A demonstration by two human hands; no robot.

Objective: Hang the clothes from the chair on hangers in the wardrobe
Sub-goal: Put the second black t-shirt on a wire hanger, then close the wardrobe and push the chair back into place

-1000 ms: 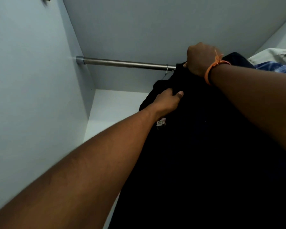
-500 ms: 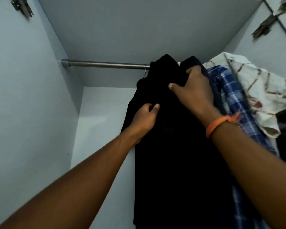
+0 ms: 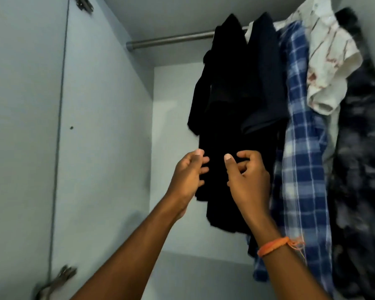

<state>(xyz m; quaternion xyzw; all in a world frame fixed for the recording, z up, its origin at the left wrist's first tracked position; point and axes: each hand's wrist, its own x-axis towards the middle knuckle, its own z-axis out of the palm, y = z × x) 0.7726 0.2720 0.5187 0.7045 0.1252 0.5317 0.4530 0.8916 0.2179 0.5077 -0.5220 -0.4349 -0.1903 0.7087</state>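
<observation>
Rail: steel wardrobe rod (image 3: 171, 40), carrying black hanging garment (image 3: 225, 100).
Neighbours: blue-white checked shirt (image 3: 301, 148), white patterned shirt (image 3: 327, 61).
Hands: left hand (image 3: 187, 174), right hand (image 3: 247, 176), fingers loosely curled, empty.

Both forearms reach up and forward, side by side. Left hand (image 3: 187, 169) and right hand (image 3: 246, 172) face each other, fingers loosely curled, thumbs raised, holding nothing.
</observation>
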